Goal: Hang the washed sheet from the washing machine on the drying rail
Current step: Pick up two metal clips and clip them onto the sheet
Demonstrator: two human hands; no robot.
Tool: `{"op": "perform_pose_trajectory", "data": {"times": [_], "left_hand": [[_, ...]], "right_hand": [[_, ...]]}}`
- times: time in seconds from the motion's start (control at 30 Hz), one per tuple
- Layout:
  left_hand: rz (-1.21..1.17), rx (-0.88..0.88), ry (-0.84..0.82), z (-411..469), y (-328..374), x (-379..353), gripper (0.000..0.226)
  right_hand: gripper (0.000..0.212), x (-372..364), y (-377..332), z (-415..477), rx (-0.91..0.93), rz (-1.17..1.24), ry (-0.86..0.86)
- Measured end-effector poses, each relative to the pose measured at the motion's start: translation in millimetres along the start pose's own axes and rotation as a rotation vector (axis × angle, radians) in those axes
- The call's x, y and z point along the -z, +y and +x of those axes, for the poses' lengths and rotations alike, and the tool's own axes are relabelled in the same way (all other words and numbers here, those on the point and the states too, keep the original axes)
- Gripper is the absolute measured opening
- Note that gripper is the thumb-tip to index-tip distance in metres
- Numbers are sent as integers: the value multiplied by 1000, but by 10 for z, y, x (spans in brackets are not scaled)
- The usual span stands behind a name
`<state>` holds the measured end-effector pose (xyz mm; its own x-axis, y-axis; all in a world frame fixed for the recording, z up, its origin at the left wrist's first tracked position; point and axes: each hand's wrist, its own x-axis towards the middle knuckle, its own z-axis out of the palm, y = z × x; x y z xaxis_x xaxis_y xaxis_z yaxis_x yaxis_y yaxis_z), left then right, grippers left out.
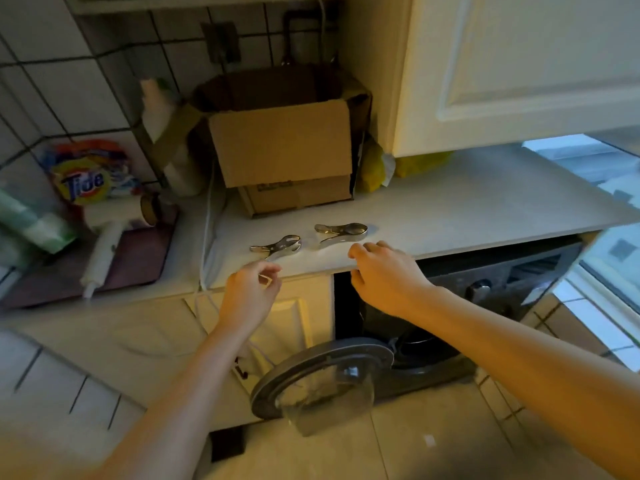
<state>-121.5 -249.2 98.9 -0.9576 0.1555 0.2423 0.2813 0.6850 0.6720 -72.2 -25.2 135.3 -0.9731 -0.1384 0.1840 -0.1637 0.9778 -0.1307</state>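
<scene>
Two metal clothes clips lie on the white countertop (467,209): one clip (277,244) on the left, the other clip (341,232) to its right. My left hand (251,292) hovers just below the left clip, fingers curled and apart, holding nothing. My right hand (384,275) is over the counter edge just in front of the right clip, palm down, empty. Below the counter stands the dark washing machine (485,306) with its round door (322,379) swung open. No sheet is visible; the drum interior is dark.
An open cardboard box (287,147) sits at the back of the counter. A Tide detergent bag (86,174) and a white sealant tube (104,251) lie at the left. A white cable (207,220) hangs over the counter edge. A white wall cupboard (519,64) hangs above at the right.
</scene>
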Motion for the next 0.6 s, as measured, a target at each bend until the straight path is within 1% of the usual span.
{"op": "perform_pose_trajectory", "data": {"times": [0.17,0.23,0.3,0.4,0.5,0.6], "left_hand": [[140,-8,-17,472,-484,52,35],[177,-11,-53,614,-599,88,46],[206,-1,-127,717,-669,96,62],[232,41,-202,770,-720,75,80],[220,104,-226,828,-785,43,85],[156,145,-235,851,-893,-14,84]], "right_hand": [[44,-336,-202,526,-51,16,-55],[47,-429,-218,683,-79,27,-55],[52,-496,-177,810,-118,54,-51],[63,-599,-57,934,-191,81,-58],[77,-706,47,1071,-216,57,-117],[79,-788,93,1193,-207,46,-203]]}}
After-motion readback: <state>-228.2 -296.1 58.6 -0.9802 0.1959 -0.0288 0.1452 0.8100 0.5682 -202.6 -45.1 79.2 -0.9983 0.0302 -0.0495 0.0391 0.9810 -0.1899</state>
